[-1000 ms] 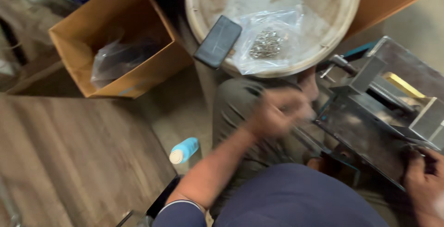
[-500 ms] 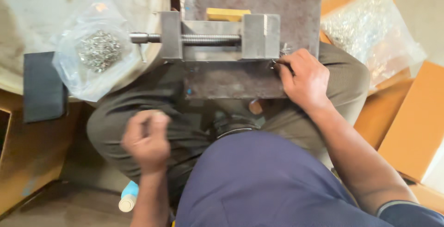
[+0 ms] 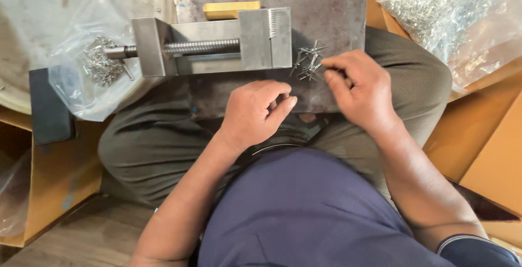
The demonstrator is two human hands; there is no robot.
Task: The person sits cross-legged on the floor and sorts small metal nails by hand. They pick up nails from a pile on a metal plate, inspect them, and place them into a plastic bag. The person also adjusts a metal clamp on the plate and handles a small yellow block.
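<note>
We are reaching with our right hand (image 3: 360, 92) to a small heap of thin metal pins (image 3: 309, 63), the fingertips (image 3: 329, 64) touching its right edge; the fingers are curled over it, and we cannot tell whether any pin is being pinched between them. Our left hand (image 3: 254, 112) is hovering just beside, its thumb and forefinger drawn together in a loose pinch; whether anything is lying between them is too small to tell.

The pins are lying on a worn steel plate (image 3: 326, 6) that is resting across our lap, just to the right of a small grey machine vise (image 3: 212, 47). The vise is lying on the plate with its screw (image 3: 200, 47) running left to right and its jaws closed together. A yellow block (image 3: 231, 9) is sitting just behind the vise.

Off the left end of the screw, a clear bag of small metal parts (image 3: 95, 71) is lying on a round pale surface (image 3: 32, 22), with a dark flat object (image 3: 49, 109) near it. At the upper right, a larger clear bag of shiny metal pieces (image 3: 451, 11) is resting on cardboard (image 3: 489, 142).
</note>
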